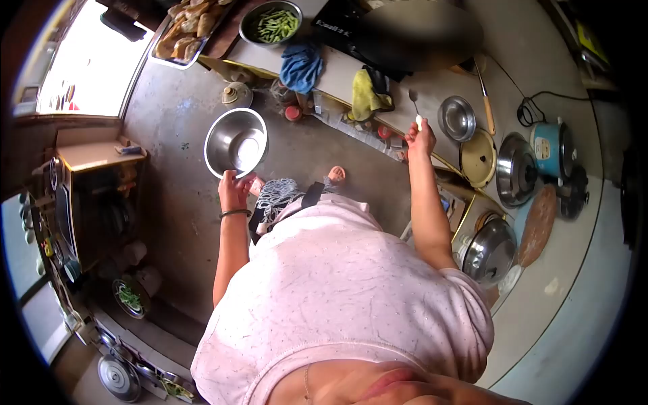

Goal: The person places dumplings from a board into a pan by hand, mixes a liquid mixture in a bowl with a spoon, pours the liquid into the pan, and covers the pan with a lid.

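Observation:
My left hand [234, 191] is closed on the near rim of a wide stainless steel bowl [213, 145], held out over the floor. The bowl's shiny inside faces up toward me. In my right hand [420, 140] is a small metal spoon [414, 96], gripped by its white handle and pointing away from me. This hand is at the edge of the counter, close to a small round metal bowl [457, 119]. A yellow-green cloth [368, 94] hangs over the counter edge to its left.
A large wok [422, 34] sits on the black stove at the far side. Nearby stand a bowl of green beans [273, 25], a tray of bread [191, 30] and a blue cloth [301, 68]. Lids [490, 251] and a blue pot [550, 150] line the right counter.

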Available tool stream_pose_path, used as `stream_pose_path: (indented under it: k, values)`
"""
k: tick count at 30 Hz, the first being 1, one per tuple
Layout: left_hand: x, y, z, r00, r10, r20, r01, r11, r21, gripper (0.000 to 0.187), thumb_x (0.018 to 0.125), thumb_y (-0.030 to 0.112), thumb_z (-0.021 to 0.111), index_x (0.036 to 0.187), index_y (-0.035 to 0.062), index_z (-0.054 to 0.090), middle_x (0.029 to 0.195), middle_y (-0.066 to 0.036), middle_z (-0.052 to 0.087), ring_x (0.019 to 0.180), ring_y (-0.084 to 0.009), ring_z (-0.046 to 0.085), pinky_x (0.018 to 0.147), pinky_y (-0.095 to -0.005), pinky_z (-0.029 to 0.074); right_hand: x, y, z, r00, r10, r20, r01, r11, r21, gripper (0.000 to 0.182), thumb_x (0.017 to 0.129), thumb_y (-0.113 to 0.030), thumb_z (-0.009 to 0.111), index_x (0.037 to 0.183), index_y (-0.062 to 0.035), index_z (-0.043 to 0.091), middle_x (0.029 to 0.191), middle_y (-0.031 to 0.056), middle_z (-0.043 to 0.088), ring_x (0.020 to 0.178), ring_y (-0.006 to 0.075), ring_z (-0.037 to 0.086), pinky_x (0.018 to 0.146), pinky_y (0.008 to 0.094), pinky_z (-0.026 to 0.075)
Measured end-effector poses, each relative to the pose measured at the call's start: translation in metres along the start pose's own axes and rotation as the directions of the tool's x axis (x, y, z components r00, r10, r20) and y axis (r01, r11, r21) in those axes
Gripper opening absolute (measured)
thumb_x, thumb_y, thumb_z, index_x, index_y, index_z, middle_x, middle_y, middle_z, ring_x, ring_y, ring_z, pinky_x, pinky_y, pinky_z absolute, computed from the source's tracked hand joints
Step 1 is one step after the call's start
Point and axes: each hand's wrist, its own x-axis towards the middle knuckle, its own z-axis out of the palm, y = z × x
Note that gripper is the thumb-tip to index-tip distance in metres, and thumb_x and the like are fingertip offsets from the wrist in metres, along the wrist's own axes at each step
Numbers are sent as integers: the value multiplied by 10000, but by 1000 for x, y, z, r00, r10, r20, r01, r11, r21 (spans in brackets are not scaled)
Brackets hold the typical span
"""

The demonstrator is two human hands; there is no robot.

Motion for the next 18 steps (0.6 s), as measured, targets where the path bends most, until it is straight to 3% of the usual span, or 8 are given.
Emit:
stream_pose_path:
  k: [4,6,8,9,10,12,16,18]
  values:
    - [2,27,-73,997,37,-66,-52,969,-241,269,842,251,522,932,-1,554,919,-175,677,850,-301,686,539,-266,467,94,30,-4,998,-60,6,60,998,-34,289,968,-405,482,1026,-127,534,680,31,570,498,109,466,421,253,354]
    - [-6,36,-92,990,77,-119,-110,948,-299,242,855,241,516,944,16,520,912,-165,658,843,-326,684,536,-269,445,100,12,-13,993,-115,7,113,963,-243,324,951,-466,481,1112,-185,488,696,69,612,484,130,524,381,250,348]
    - [-2,52,-140,978,95,-185,-159,915,-371,214,869,247,514,952,50,513,891,-119,661,814,-298,694,532,-250,433,106,16,-21,907,-418,-41,295,703,-648,473,930,-481,503,1308,-201,457,622,87,609,397,139,501,320,265,316]
    - [0,61,-166,965,107,-241,-193,908,-371,214,867,250,520,948,52,529,885,-118,669,795,-286,695,528,-254,441,107,13,-28,884,-465,-44,253,556,-792,553,923,-474,511,1373,-169,410,599,96,611,390,141,505,326,273,329]
    - [-1,72,-192,950,116,-291,-222,905,-363,215,866,253,526,945,54,545,880,-118,676,777,-274,695,524,-259,449,78,10,-21,846,-509,-156,154,514,-844,483,929,-435,503,1285,-110,515,593,105,616,378,168,519,327,290,358]
    - [3,112,-248,895,148,-421,-295,904,-309,206,877,262,537,934,66,565,866,-101,681,706,-216,688,494,-250,449,37,23,4,711,-665,-230,20,346,-938,361,904,-306,449,1073,-57,648,1020,232,653,963,408,617,828,487,484]
    - [14,158,-351,815,210,-541,-409,868,-280,245,894,274,536,998,59,595,888,-85,686,727,-197,687,540,-236,478,-72,124,80,683,-688,246,334,-6,-943,322,907,-311,480,1031,-82,668,1009,166,671,911,377,631,786,470,491]
    - [18,190,-392,755,230,-614,-500,808,-312,275,896,278,534,1030,48,605,904,-90,689,747,-203,691,576,-240,490,-100,191,120,690,-491,532,552,-120,-825,246,876,-259,556,960,-70,690,904,184,676,842,374,640,741,452,490]
